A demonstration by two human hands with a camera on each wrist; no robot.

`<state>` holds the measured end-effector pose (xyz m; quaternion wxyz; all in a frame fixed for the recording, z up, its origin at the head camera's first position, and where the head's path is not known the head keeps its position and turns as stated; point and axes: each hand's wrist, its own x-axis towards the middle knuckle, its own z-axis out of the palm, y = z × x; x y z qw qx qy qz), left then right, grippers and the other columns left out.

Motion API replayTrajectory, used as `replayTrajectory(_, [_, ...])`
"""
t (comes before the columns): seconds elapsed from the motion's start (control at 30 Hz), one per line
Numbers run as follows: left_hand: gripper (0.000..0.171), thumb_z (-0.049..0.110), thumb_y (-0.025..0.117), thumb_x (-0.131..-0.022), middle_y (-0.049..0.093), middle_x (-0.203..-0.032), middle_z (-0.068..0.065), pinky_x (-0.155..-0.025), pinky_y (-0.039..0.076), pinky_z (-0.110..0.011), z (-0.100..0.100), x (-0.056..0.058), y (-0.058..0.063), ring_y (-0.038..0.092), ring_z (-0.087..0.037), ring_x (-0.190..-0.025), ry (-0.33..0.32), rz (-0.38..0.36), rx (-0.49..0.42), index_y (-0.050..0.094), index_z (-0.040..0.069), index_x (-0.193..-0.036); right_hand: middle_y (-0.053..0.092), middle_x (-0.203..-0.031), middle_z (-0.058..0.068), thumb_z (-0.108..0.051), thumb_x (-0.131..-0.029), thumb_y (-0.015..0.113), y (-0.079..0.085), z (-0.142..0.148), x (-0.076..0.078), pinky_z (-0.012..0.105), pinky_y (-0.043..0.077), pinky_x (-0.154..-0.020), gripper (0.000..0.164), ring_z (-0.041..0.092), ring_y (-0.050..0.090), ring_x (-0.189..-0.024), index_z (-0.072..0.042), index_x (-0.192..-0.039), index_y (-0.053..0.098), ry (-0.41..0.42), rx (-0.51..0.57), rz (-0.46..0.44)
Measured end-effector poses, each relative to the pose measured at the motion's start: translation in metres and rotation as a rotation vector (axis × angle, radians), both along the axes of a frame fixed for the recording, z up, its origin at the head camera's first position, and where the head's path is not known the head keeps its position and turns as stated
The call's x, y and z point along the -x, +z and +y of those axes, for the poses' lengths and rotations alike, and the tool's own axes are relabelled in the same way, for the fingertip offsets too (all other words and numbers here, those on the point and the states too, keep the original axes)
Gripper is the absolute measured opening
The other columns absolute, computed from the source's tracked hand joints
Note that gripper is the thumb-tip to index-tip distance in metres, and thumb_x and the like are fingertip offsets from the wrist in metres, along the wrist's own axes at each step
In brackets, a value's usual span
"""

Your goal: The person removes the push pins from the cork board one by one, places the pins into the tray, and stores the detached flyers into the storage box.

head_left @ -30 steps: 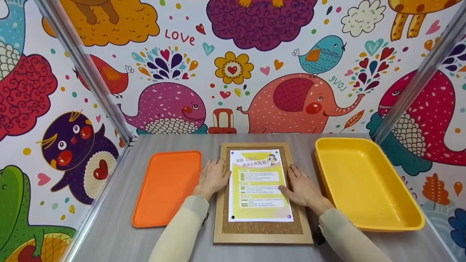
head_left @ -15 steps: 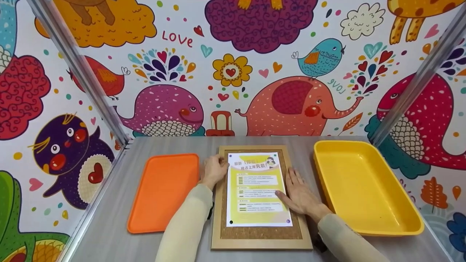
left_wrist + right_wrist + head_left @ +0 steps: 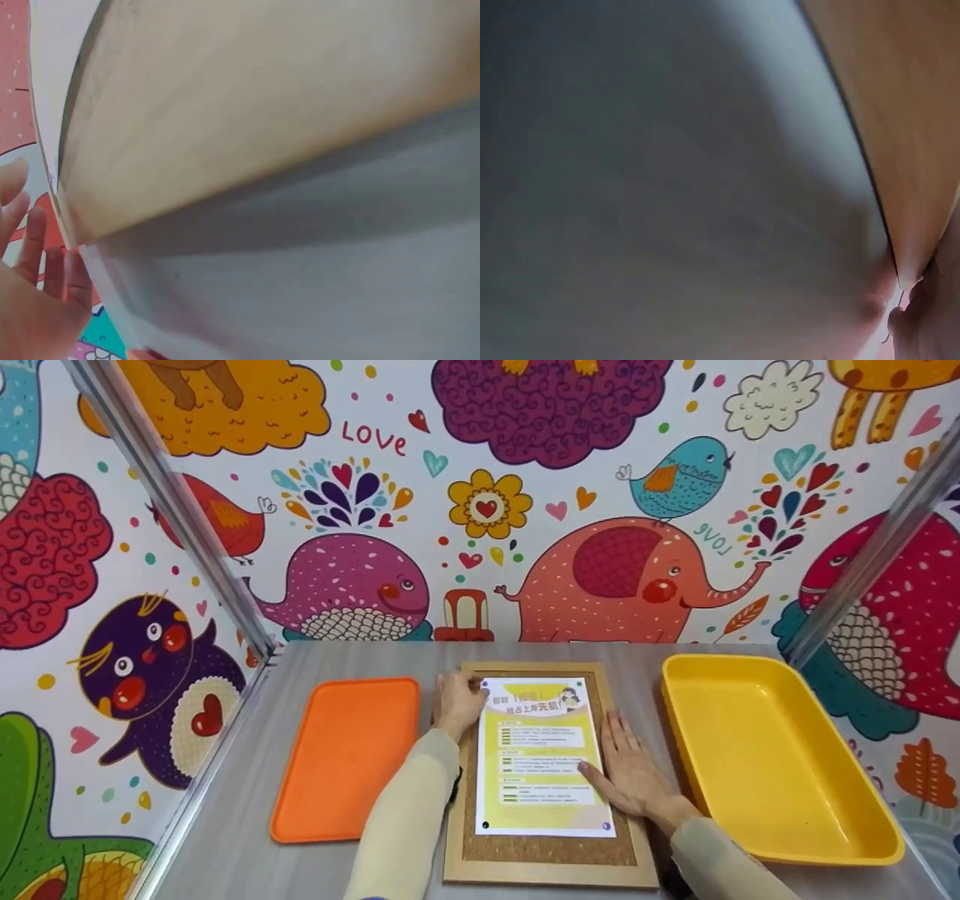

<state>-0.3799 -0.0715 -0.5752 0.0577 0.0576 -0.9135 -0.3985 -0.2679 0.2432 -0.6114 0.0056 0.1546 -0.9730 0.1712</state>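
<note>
A cork board (image 3: 551,851) with a light wooden frame lies on the table. On it is a yellow-and-white printed sheet (image 3: 544,757), with a small pin at each corner. At the board's upper left is my left hand (image 3: 459,703), fingertips close by the purple pin (image 3: 484,684). Its fingers (image 3: 34,244) look loosely bent in the left wrist view, and I see nothing held between them. My right hand (image 3: 630,769) rests on the frame's right side, fingers straight and the thumb on the sheet's edge. Only a dim part of it shows in the right wrist view.
An orange tray (image 3: 349,761) lies left of the board. To the right stands a deep yellow tray (image 3: 780,757). A wall with printed cartoon animals (image 3: 480,510) rises behind the grey table (image 3: 225,825), and metal posts (image 3: 172,510) stand at the back corners.
My left hand has moved up along the frame's left side to the sheet's upper-left corner, its fingers drawn in more. My right hand stays on the right side. The view has shifted slightly.
</note>
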Motion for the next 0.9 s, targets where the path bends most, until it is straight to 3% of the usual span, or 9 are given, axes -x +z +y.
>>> replayTrajectory(0.2, [0.02,0.021,0.08,-0.096,0.073,-0.104,0.001,-0.096,0.049,-0.04,0.008,0.008,-0.003,0.056,-0.021,-0.104,-0.023,0.001,0.056,0.082,0.017,-0.116,0.007,-0.174,0.027,-0.067,-0.104,0.045,0.004,0.005,-0.002,0.063,0.018,-0.126,0.103,0.047,0.009,-0.161,0.01,-0.164,0.014,-0.003,-0.034,0.009])
replayTrajectory(0.4, [0.016,0.021,0.08,-0.096,0.075,-0.101,0.001,-0.092,0.053,-0.039,-0.001,0.012,-0.005,0.062,-0.019,-0.097,-0.012,-0.035,0.073,0.083,0.017,-0.111,0.008,-0.174,0.029,-0.067,-0.104,0.044,0.004,-0.003,0.002,0.065,0.018,-0.125,0.103,0.049,0.008,-0.16,0.011,-0.164,0.013,0.032,-0.09,-0.007])
replayTrajectory(0.67, [0.016,0.019,0.077,-0.098,0.076,-0.109,-0.002,-0.098,0.055,-0.043,0.0,0.023,0.003,0.066,-0.022,-0.1,0.002,-0.115,0.057,0.082,0.015,-0.112,0.007,-0.174,0.028,-0.07,-0.104,0.041,0.005,-0.003,0.002,0.066,0.017,-0.125,0.103,0.048,0.007,-0.161,0.01,-0.164,0.015,0.026,-0.107,-0.018])
replayTrajectory(0.9, [0.016,0.021,0.075,-0.099,0.077,-0.11,-0.003,-0.097,0.056,-0.043,0.001,0.028,0.005,0.067,-0.021,-0.099,-0.024,-0.134,0.135,0.082,0.015,-0.113,0.007,-0.174,0.027,-0.071,-0.104,0.039,0.006,-0.003,0.003,0.064,0.016,-0.126,0.104,0.047,0.006,-0.161,0.01,-0.164,0.015,0.03,-0.103,-0.035])
